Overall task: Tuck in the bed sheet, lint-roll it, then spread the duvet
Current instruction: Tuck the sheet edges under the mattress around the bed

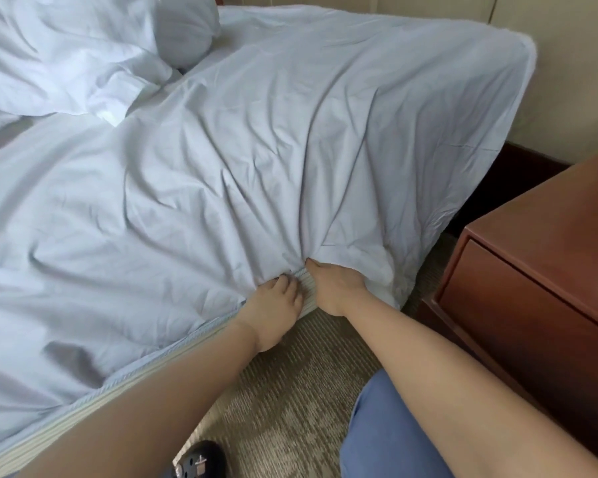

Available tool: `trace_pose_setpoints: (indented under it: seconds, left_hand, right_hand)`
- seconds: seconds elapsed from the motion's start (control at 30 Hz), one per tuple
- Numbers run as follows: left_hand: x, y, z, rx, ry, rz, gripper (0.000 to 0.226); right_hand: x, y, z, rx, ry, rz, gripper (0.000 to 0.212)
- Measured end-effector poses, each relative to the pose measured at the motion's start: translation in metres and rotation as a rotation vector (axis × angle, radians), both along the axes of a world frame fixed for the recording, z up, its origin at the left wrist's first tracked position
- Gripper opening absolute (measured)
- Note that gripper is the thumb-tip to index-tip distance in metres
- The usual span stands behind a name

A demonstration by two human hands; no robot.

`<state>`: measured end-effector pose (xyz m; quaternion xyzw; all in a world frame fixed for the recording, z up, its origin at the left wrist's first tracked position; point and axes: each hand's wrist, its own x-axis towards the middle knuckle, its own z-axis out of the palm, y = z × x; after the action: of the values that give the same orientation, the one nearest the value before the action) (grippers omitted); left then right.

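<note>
A wrinkled pale blue bed sheet point(242, 160) covers the mattress, whose striped side point(125, 377) shows along the near edge. My left hand point(277, 301) grips the sheet's edge at the mattress side, thumb on top. Right beside it, my right hand point(335, 288) holds the sheet's hem, with the fingers hidden under a bunched fold. Creases fan out from both hands. A white duvet point(59, 63) lies heaped at the far left of the bed, with a pillow point(190, 29) behind it.
A reddish-brown wooden nightstand point(539, 270) with a drawer stands close on the right, leaving a narrow gap to the bed. Patterned carpet point(290, 391) lies below. My blue trouser leg point(394, 436) and a dark shoe point(201, 458) are at the bottom. A cream wall point(567, 81) stands behind.
</note>
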<state>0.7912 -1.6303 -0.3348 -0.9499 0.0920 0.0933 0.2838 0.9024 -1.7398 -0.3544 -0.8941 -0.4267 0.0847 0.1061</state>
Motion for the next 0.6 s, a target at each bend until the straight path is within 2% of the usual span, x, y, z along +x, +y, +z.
trace_pose_setpoints:
  seconds: [0.07,0.17,0.27,0.37,0.53,0.6]
  left_hand:
    - [-0.008,0.002,0.01,0.048,-0.056,-0.157,0.018]
    - [-0.002,0.001,0.022,0.077,-0.149,-0.259,0.037]
    - [0.008,0.001,0.032,0.148,-0.189,-0.301,0.027]
    - [0.015,-0.006,0.052,0.186,-0.141,-0.303,0.017]
    - [0.026,-0.02,0.085,0.285,-0.118,-0.322,0.024]
    - [0.033,-0.022,0.089,0.355,-0.018,-0.259,0.038]
  right_hand:
    - [-0.007,-0.005,0.003,0.121,0.019,-0.048,0.041]
    - [-0.015,-0.013,0.011,0.284,0.022,-0.213,0.034]
    - [-0.018,-0.021,0.015,0.384,0.036,-0.371,0.038]
    - [-0.01,-0.031,0.018,0.32,-0.011,-0.448,0.04]
    - [-0.005,-0.032,0.022,0.224,0.336,-0.342,0.057]
    - [-0.005,-0.034,0.023,0.21,0.417,-0.312,0.059]
